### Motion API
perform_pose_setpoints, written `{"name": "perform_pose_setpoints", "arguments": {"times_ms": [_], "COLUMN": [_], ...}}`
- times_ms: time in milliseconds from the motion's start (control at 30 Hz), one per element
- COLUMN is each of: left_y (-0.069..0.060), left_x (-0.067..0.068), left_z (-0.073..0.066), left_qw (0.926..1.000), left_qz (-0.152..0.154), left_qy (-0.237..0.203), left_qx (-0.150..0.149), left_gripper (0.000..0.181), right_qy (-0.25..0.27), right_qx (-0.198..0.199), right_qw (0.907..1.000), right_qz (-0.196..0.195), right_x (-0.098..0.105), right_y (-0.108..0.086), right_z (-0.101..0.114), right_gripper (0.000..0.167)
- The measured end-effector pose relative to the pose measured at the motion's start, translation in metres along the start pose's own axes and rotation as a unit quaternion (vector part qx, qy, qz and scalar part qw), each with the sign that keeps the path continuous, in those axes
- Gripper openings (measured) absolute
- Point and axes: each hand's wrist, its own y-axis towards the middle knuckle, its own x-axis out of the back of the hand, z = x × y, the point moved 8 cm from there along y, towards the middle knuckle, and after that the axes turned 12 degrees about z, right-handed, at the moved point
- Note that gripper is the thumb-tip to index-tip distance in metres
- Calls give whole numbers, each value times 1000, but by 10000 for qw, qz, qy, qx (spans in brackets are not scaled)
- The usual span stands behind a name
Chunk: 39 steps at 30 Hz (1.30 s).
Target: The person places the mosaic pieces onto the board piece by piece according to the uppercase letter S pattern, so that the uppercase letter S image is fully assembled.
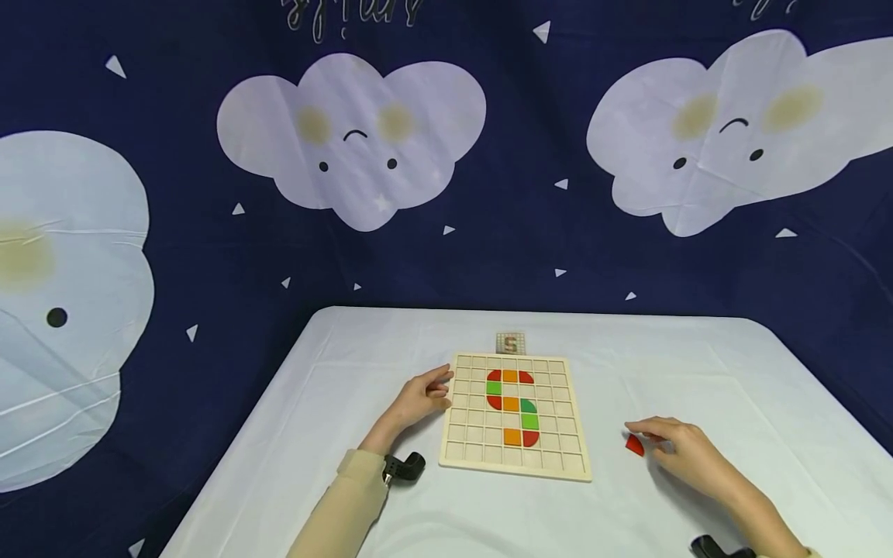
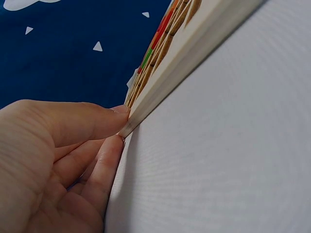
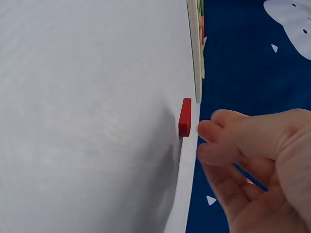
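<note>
A square wooden grid board (image 1: 474, 446) lies on the table, with red, orange and green pieces (image 1: 511, 404) set in its cells in an S-like shape. My left hand (image 1: 418, 399) is at the board's left side; in the left wrist view its fingertips (image 2: 116, 116) touch the pale wooden edge. On the table to the right of the board is a small flat red block (image 1: 634, 445). Just beside this block hovers my right hand (image 1: 680, 447), fingers loosely bent. The right wrist view shows a gap between the fingertips and the red block (image 3: 185, 118).
Behind the board's far edge lies a small card (image 1: 511, 343) bearing an S pattern on a grid. White cloth covers the table (image 1: 363, 349). A dark blue curtain with clouds (image 1: 516, 263) hangs behind it. Black wrist devices (image 1: 405, 468) are on both arms.
</note>
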Motion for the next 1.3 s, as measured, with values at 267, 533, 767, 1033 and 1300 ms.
{"name": "perform_pose_setpoints", "arguments": {"times_ms": [267,533,767,1033,1300], "left_y": [1,1,1,0,0], "left_x": [1,1,2,-1,0], "left_z": [1,1,1,2,1], "left_qw": [9999,10000,10000,10000,10000], "left_qz": [-21,-9,-60,-8,-45], "left_qy": [-142,-33,-9,-44,-15], "left_qx": [12,-12,10,-34,-60], "left_gripper": [68,68,67,66,67], "right_qy": [-75,-428,-535,-305,351], "right_qx": [471,224,137,295,463], "right_qw": [9986,9976,9959,9937,9964], "right_qz": [-234,-505,-710,-1033,-618], "right_x": [-3,-6,-8,-3,-9], "right_y": [-2,2,12,4,-4], "right_z": [6,2,0,0,-4], "right_gripper": [36,30,26,38,41]}}
